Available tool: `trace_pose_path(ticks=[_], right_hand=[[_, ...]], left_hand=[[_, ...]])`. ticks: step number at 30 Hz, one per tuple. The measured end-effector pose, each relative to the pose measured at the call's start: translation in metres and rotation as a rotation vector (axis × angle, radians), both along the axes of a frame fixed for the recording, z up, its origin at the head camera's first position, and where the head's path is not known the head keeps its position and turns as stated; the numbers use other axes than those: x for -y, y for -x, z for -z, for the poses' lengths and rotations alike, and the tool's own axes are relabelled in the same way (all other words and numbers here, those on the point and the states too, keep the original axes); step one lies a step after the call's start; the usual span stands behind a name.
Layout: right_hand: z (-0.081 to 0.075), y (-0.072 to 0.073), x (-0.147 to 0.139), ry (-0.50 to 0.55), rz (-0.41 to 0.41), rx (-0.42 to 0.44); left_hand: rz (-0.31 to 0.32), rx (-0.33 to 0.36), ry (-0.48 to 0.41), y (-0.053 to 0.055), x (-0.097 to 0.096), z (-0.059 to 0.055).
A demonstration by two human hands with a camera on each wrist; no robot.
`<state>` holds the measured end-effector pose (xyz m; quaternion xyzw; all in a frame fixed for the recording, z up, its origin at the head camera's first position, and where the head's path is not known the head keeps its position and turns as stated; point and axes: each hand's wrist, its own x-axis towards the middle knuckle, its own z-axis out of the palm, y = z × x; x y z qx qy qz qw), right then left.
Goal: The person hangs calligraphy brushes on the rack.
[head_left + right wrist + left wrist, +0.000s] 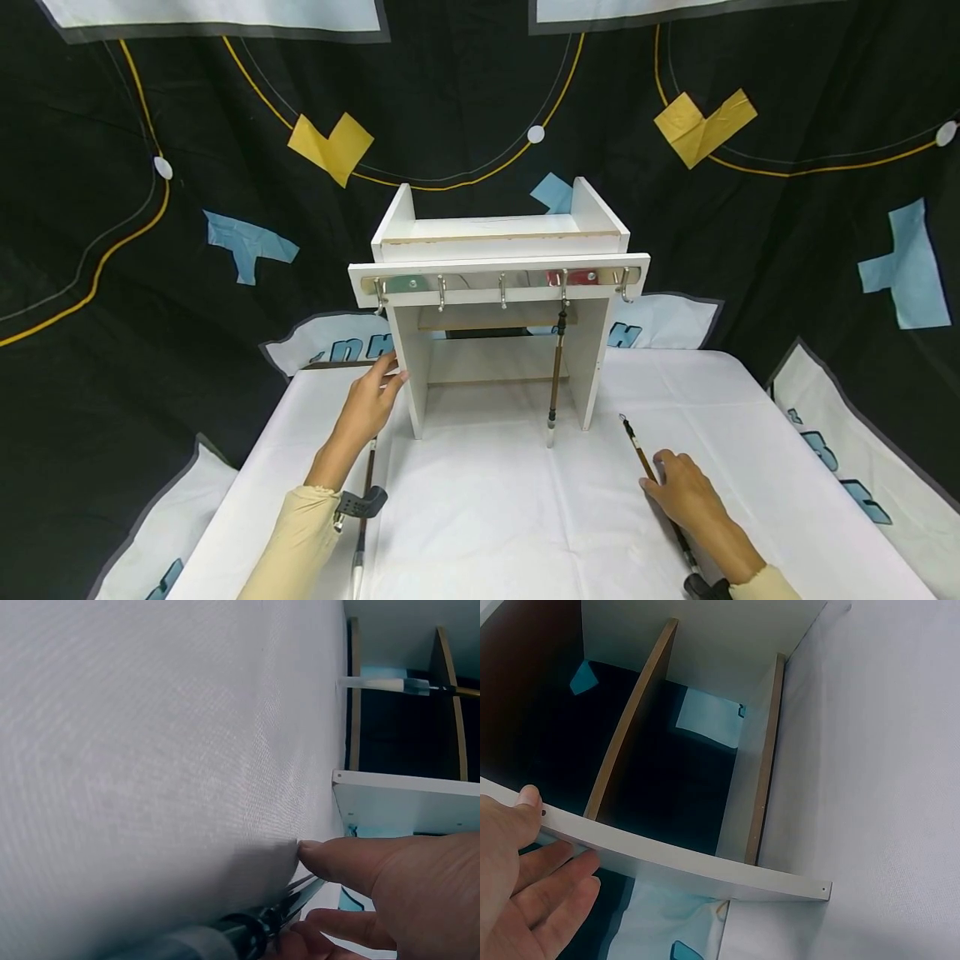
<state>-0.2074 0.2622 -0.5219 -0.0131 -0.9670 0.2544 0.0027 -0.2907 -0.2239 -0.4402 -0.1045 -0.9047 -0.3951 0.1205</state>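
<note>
A white shelf unit (588, 358) stands upright, with a metal hook rail (472, 283) across its front. My left hand (367, 408) holds the front edge of its left side panel (682, 855), thumb on the edge and fingers against the outer side. From a hook right of the rail's middle hangs a calligraphy brush (557, 367), tip down with a clear cap. Another calligraphy brush (636, 446) lies on the table at the right. My right hand (686, 492) pinches it between thumb and fingers; its lower shaft (247, 934) is blurred in the right wrist view.
A third brush (362, 542) lies on the white-covered table (480, 517) beneath my left forearm, partly hidden. Black cloth (480, 100) with yellow and blue tape hangs behind. White printed cloths (847, 450) border the table.
</note>
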Motion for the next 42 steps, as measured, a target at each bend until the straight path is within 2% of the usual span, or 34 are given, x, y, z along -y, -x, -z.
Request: trace_pose_path(ticks=[15, 27, 42], right_hand=[[0.0022, -0.002, 0.0056, 0.017, 0.016, -0.001], [0.0006, -0.0014, 0.0058, -0.011, -0.034, -0.017], [-0.0006, -0.0013, 0.0069, 0.016, -0.017, -0.011]], left_hand=[[-0.001, -0.011, 0.002, -0.0001, 0.0001, 0.0003], [0.003, 0.001, 0.0, -0.0011, -0.0009, 0.0003], [-0.002, -0.001, -0.001, -0.0004, -0.001, 0.0003]])
